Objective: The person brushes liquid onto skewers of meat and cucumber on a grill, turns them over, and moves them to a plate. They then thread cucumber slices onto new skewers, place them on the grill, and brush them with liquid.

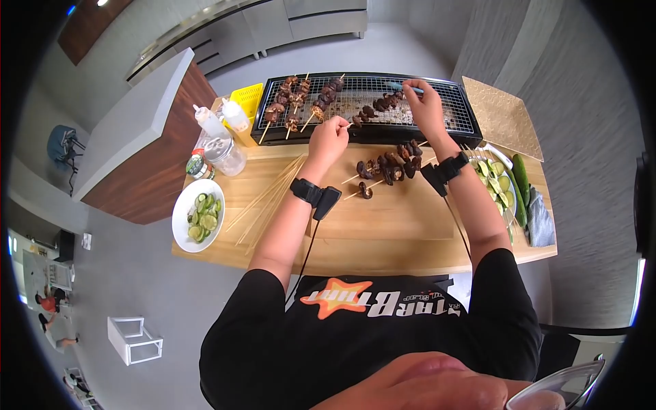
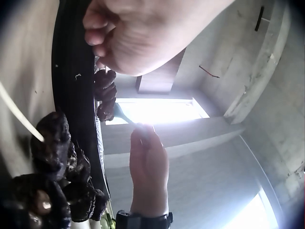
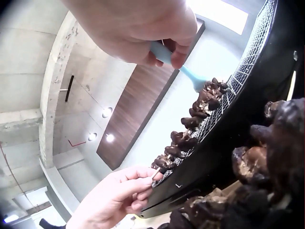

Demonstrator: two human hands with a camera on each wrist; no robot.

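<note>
My left hand (image 1: 329, 142) pinches the end of a wooden skewer at the grill's near edge. Dark mushroom pieces (image 3: 183, 138) are threaded along that skewer, which lies over the wire grill (image 1: 437, 113). In my right hand (image 1: 427, 113) is a light blue brush (image 3: 190, 76), its fingers curled round the handle. The brush head touches the mushrooms at the skewer's far end in the right wrist view. The left wrist view shows the same brush (image 2: 125, 116) beside the mushrooms (image 2: 106, 95).
Other mushroom skewers lie on the grill's left (image 1: 298, 102) and on the wooden board (image 1: 403, 212). Bare skewers (image 1: 268, 195), a bowl of cucumber slices (image 1: 179, 222), squeeze bottles (image 1: 210, 123) and a yellow basket (image 1: 247, 96) stand left. At right are a sliced-vegetable plate, cucumbers (image 1: 521, 179) and a cloth (image 1: 540, 219).
</note>
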